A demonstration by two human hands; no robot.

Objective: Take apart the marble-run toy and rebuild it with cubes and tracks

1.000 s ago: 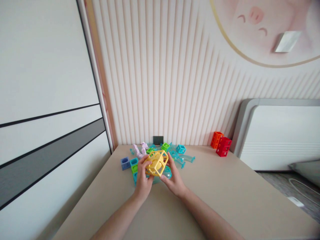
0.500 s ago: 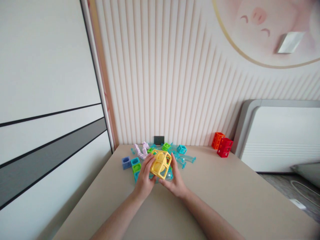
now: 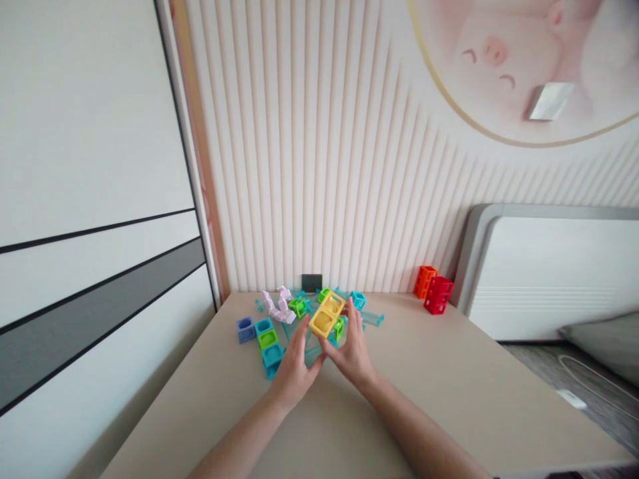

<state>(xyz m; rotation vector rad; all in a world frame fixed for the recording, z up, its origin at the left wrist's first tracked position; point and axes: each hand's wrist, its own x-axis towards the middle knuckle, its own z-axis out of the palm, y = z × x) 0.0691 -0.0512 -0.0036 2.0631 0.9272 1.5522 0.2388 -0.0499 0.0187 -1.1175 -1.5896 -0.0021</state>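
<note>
A yellow building-block piece, two square cells long with round recesses, is tilted above the pile. My right hand grips it, thumb at its lower edge and fingers along its right side. My left hand is at its lower left corner, thumb spread away from the fingers; its fingertips are beside the block, and whether they touch it I cannot tell. Close to the left hand lies a joined row of teal and green blocks. Behind the yellow piece are clear teal track pieces and green blocks.
A blue block sits at the left of the table. Pale purple pieces and a teal cube are farther back. Orange and red blocks stand by the wall at right. A black socket is on the wall.
The yellow piece has turned so that its two recessed cells face me. My left fingers have slid down off its side, and the thumb has spread. The view has shifted slightly right.
</note>
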